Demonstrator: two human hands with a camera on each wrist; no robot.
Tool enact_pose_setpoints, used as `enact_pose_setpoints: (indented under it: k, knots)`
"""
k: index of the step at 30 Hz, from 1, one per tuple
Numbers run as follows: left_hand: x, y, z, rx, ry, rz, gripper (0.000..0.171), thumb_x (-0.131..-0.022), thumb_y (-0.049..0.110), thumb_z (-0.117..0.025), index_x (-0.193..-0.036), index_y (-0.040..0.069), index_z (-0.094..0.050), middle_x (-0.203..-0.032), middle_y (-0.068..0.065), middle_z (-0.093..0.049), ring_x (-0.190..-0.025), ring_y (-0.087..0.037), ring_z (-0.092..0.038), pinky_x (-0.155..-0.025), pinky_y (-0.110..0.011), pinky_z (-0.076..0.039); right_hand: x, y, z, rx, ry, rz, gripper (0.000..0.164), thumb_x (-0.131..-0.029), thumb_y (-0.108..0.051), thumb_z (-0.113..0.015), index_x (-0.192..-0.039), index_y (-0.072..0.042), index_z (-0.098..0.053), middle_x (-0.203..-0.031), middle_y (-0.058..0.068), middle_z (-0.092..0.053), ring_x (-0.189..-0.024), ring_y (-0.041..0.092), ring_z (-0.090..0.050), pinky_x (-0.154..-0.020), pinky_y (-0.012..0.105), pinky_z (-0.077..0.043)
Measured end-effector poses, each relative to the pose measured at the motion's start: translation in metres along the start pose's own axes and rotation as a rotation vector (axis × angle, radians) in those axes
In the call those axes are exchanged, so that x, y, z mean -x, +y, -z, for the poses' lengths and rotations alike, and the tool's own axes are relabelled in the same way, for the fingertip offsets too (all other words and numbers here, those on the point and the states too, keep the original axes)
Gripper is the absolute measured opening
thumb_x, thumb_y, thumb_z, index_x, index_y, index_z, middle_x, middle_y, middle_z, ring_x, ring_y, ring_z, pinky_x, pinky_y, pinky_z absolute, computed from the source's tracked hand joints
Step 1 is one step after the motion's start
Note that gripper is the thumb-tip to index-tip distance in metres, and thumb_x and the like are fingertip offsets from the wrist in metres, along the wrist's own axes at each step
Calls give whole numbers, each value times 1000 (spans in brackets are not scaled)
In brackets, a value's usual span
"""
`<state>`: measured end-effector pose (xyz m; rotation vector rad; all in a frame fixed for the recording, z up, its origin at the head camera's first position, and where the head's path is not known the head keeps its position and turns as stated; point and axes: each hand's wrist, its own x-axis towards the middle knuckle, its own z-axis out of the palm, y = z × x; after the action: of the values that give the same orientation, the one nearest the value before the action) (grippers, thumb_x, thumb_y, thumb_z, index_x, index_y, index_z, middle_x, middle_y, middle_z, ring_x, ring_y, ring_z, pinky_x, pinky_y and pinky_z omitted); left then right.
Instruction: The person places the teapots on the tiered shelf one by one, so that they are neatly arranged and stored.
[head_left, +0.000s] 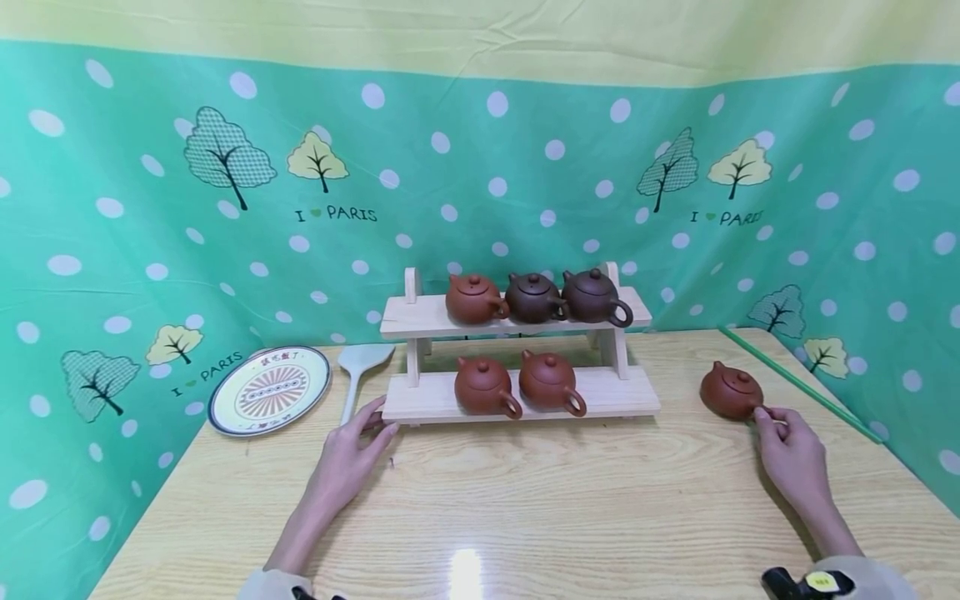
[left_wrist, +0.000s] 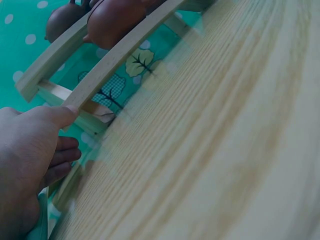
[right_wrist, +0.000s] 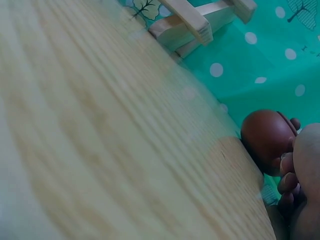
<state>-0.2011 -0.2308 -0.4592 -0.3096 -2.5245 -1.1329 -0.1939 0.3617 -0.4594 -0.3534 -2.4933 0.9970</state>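
Observation:
My left hand (head_left: 347, 458) grips the left end of the lower board of a two-tier wooden rack (head_left: 427, 400); in the left wrist view its thumb lies against the board's end. On the right, the fingers of my right hand (head_left: 797, 457) pinch the handle of a reddish-brown clay teapot (head_left: 731, 392), whose spout points away to the back left. The right wrist view shows this teapot's round body (right_wrist: 267, 140) in front of the curled fingers. Two reddish-brown teapots, one at left (head_left: 483, 387) and one at right (head_left: 548, 382), stand on the lower tier, handles to the front right.
The upper tier carries a reddish-brown teapot (head_left: 474, 300) and two dark brown ones, a middle teapot (head_left: 532, 298) and a right teapot (head_left: 590, 296). A patterned plate (head_left: 225, 400) and a pale spatula (head_left: 364, 357) lie left of the rack. A green stick (head_left: 802, 385) lies along the right edge.

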Motion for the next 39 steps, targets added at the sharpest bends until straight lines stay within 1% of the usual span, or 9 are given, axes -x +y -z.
enact_pose_setpoints:
  k: [13, 25, 31, 39]
  knots:
    - [0, 1, 1, -5, -9, 26, 53, -99, 21, -74, -144, 0, -56, -116, -23, -73, -112, -39, -69, -101, -57, -52, 0, 1, 0, 6, -7, 30, 44, -112, -29, -44, -123, 12, -57, -72, 8, -50, -64, 16, -41, -55, 28, -30]
    - [0, 3, 2, -10, -12, 22, 52, -100, 21, -73, -144, -1, -56, -117, -22, -72, -112, -39, -69, -100, -57, -52, 2, 0, 0, 9, -18, 44, 40, -112, -24, -43, -123, 13, -54, -74, 9, -49, -62, 15, -41, -54, 28, -30]
    - [0, 4, 1, -13, -8, 19, 51, -100, 20, -73, -144, -1, -56, -117, -22, -73, -112, -38, -69, -100, -56, -52, 2, 1, 1, -2, -34, 38, 40, -112, -25, -42, -122, 13, -53, -75, 9, -50, -62, 15, -42, -54, 27, -31]
    - [-1, 2, 1, -2, -15, 19, 53, -100, 22, -72, -145, -1, -55, -118, -23, -72, -112, -39, -69, -99, -56, -53, 3, 3, 0, -2, -35, 33, 41, -113, -25, -41, -122, 12, -54, -78, 10, -49, -65, 15, -42, -54, 27, -30]
